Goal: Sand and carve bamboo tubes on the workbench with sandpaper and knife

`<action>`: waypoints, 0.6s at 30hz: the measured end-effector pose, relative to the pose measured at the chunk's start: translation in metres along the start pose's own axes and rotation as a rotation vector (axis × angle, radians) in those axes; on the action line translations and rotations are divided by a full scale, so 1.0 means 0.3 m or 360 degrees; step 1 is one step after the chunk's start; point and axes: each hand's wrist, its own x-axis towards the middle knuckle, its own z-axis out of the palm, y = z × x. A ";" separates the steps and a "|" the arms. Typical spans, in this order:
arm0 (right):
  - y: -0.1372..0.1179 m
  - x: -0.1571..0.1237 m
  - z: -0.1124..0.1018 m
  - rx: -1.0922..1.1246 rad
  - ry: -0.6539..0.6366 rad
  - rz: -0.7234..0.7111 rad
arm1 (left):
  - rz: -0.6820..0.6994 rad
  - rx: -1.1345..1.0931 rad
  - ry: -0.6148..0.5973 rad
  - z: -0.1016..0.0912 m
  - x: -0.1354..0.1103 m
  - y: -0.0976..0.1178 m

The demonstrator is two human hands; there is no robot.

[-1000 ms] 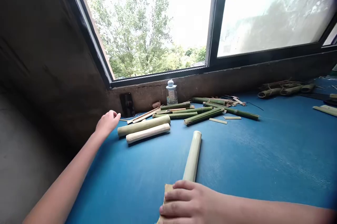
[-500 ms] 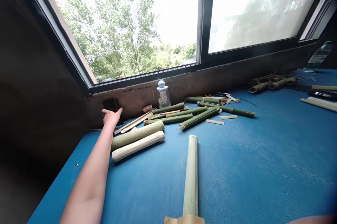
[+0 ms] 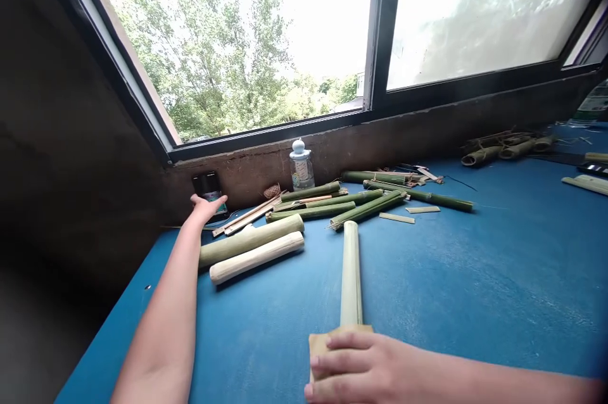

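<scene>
My right hand is closed down over a folded tan sheet, probably sandpaper, pressing it against the near end of a pale peeled bamboo tube. The pressure seems to keep the sheet wrapped on the tube, which lies on the blue worktop pointing away from me. My left hand is open, fingers stretched out, just beside a small dark jar by the wall under the window. I cannot tell whether they touch. Near that hand, a greenish bamboo tube and a paler tube lie side by side, set apart from the green bamboo strips farther on. Earlier my right hand was nearly out of view, the sheet left at the tube's end; now it is back on the sheet.
</scene>
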 end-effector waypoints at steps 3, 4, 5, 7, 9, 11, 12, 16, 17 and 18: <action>-0.004 0.006 -0.067 0.0121 -0.0018 -0.0025 | 0.0028 -0.0128 -0.0168 -0.040 0.003 -0.046; 0.002 -0.001 -0.090 0.0145 0.0039 -0.0023 | 0.0051 -0.0179 -0.0216 -0.053 0.002 -0.060; 0.017 -0.012 -0.113 0.0140 0.0095 0.0003 | 0.0077 -0.0230 -0.0257 -0.064 0.001 -0.073; 0.079 -0.049 -0.163 0.0023 0.0179 0.0193 | 0.0115 -0.0323 -0.0306 -0.078 0.002 -0.095; 0.167 -0.095 -0.209 -0.0153 0.0193 0.0468 | 0.0114 -0.0397 -0.0317 -0.079 0.009 -0.111; 0.243 -0.134 -0.239 -0.0236 0.0206 0.0643 | 0.0082 -0.0457 -0.0300 -0.072 0.022 -0.120; 0.263 -0.144 -0.243 -0.0245 0.0219 0.0693 | 0.0062 -0.0485 -0.0283 -0.067 0.031 -0.123; 0.202 -0.109 -0.196 -0.0118 0.0135 0.0677 | 0.0005 -0.0597 -0.0220 -0.052 0.057 -0.132; 0.167 -0.089 -0.178 -0.0032 0.0089 0.0634 | 0.0000 -0.0627 -0.0223 -0.051 0.059 -0.135; 0.137 -0.071 -0.163 0.0061 0.0040 0.0573 | 0.0000 -0.0654 -0.0236 -0.051 0.058 -0.139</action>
